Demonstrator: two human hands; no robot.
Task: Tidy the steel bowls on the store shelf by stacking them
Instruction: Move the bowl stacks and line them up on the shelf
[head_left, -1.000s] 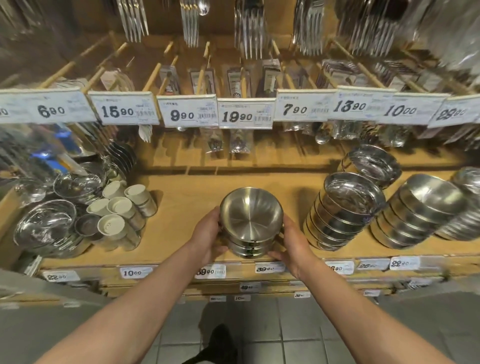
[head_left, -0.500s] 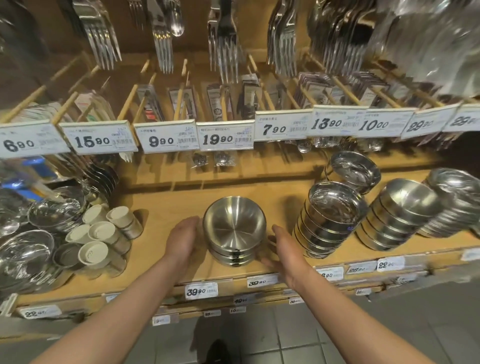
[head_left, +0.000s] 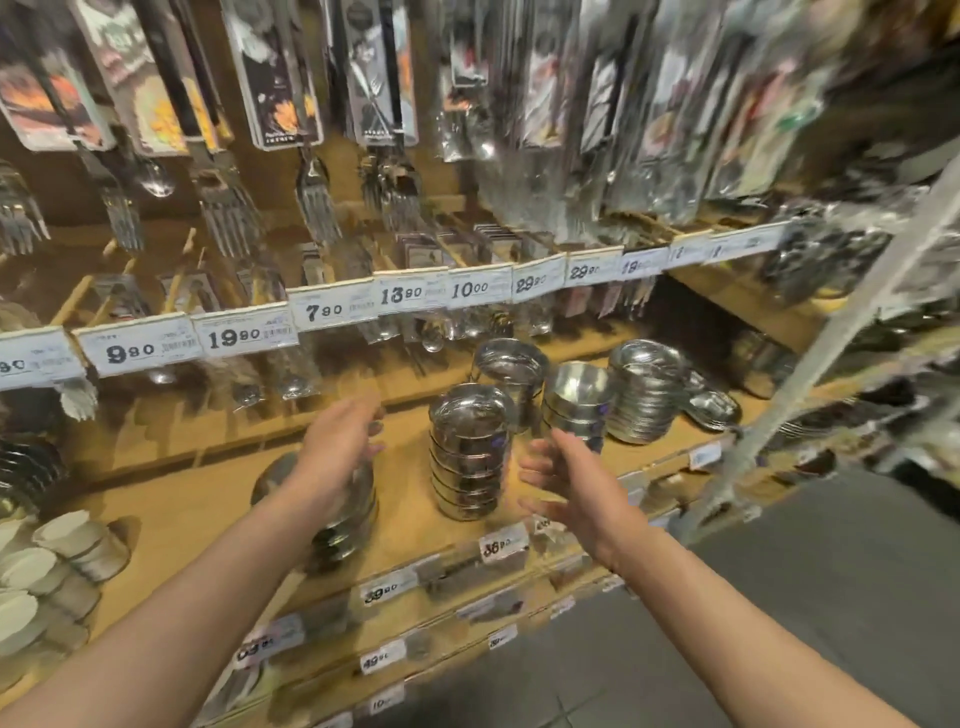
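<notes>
A short stack of steel bowls (head_left: 345, 525) stands on the wooden shelf (head_left: 410, 525), partly hidden behind my left hand (head_left: 337, 447). That hand hovers above it with relaxed fingers and holds nothing. My right hand (head_left: 566, 486) is open too, palm turned left, in the air just right of a taller stack of bowls (head_left: 470, 457). Further stacks of bowls (head_left: 579, 402) and wider bowls (head_left: 647, 389) lean behind and to the right. The picture is blurred by motion.
Lidded cups (head_left: 67, 551) lie at the shelf's left end. Price tags (head_left: 332, 310) run along the rail above, with forks (head_left: 228, 213) and packaged cutlery (head_left: 382, 67) hanging over them. A slanted metal post (head_left: 810, 379) crosses the right side. Grey floor tiles (head_left: 779, 597) lie below.
Both hands have let go of the short bowl stack and lifted off it, moving right toward the taller stack. The view has swung to the right.
</notes>
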